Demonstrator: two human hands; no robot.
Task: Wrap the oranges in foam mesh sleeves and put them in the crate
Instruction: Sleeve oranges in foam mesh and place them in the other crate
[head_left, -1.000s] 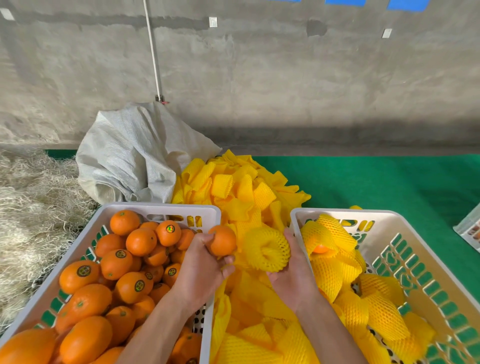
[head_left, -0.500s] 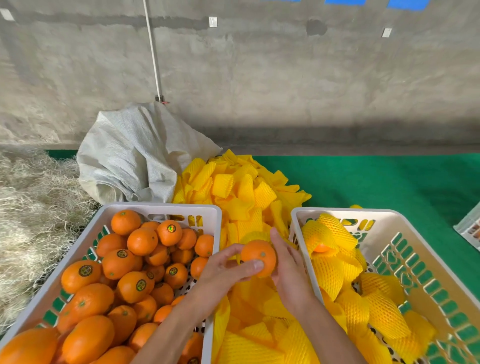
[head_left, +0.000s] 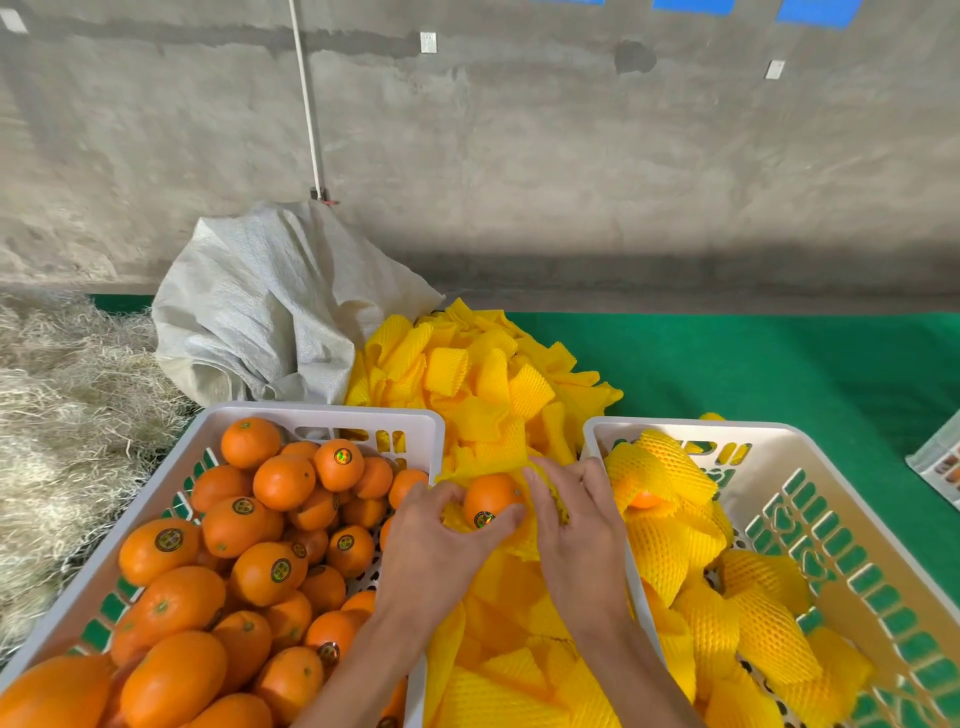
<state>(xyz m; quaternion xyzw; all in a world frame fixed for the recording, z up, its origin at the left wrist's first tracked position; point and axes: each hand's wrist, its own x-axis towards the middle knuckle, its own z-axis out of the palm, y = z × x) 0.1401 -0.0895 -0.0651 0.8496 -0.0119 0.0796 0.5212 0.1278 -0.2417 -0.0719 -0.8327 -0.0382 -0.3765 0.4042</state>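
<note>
- Our left hand (head_left: 431, 540) and right hand (head_left: 576, 525) both pinch a yellow foam sleeve (head_left: 540, 483) around the orange (head_left: 488, 501).
- The orange, stickered and half uncovered, sits between the crates.
- Wrapped fruit fills the right crate (head_left: 810, 525); bare oranges fill the left crate (head_left: 317, 415).
- Loose sleeves (head_left: 483, 379) are piled beyond.

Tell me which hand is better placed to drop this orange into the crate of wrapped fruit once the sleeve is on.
Right, probably. The right hand lies beside the right crate of sleeved oranges, pinching the foam sleeve. The left hand, gripping the orange, would have to cross over.
</note>
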